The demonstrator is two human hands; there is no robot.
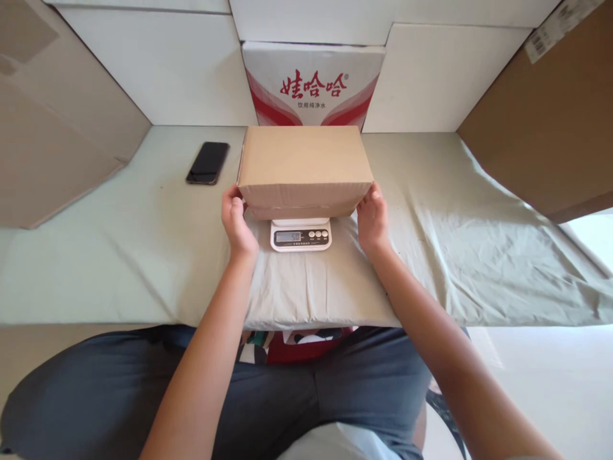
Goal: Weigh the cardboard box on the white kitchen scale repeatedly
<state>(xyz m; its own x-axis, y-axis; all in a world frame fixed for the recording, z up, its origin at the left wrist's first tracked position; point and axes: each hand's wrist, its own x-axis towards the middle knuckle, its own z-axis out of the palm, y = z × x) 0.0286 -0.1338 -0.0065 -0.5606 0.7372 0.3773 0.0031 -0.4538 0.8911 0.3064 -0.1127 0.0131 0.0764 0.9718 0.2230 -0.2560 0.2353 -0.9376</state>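
Observation:
A closed brown cardboard box (304,167) rests on a small white digital scale (301,235), whose display is lit. My left hand (237,222) is at the box's lower left corner, fingers curled against its side. My right hand (372,219) touches the lower right corner in the same way. Both hands grip the box by its near bottom edge. The scale stands on a pale green cloth (143,255) covering the table.
A black phone (208,162) lies on the cloth to the left of the box. A red and white printed carton (312,83) stands behind it. Large brown cardboard sheets (52,128) lean at the left and at the right (550,121). White panels form the back wall.

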